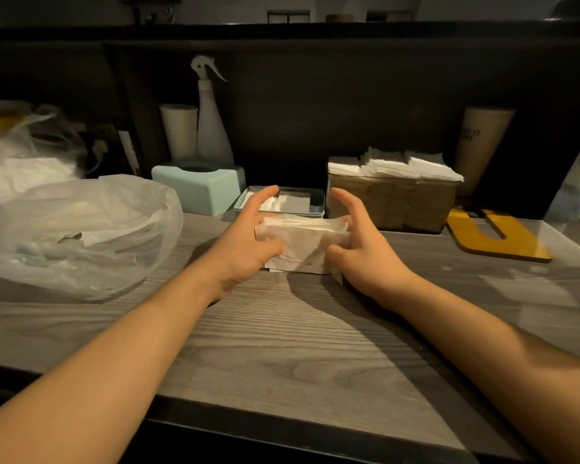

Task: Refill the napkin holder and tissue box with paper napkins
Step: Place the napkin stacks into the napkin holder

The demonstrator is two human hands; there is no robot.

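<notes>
Two plastic bags (77, 229) sat at nine o'clock on the tabletop (282, 346), crumpled and lying open, most likely the wrapping the supplies came in. Behind them, toward eleven o'clock, stood a white spray bottle (211, 125) and a paper cup (179, 130), pushed back against the dark wall out of the working space. A pale blue tissue box (198, 189) sat just in front of them with its base tray (282, 202) beside it, a few napkins lying in the tray (the box appeared to be taken apart so it could be filled).

At the centre, the left hand (248, 239) gripped the left end of a wrapped napkin pack (303, 246), thumb on its near face, fingers reaching past the top. The right hand (362, 249) held the right end likewise, thumb pressed to the wrap, fingers curved above. Holding both ends probably steadied the pack for tearing the wrap.

At one o'clock the wooden napkin holder (392, 205) was heaped with loose napkins, seemingly already filled. A yellow board (496, 239) lay at two o'clock beside it.
</notes>
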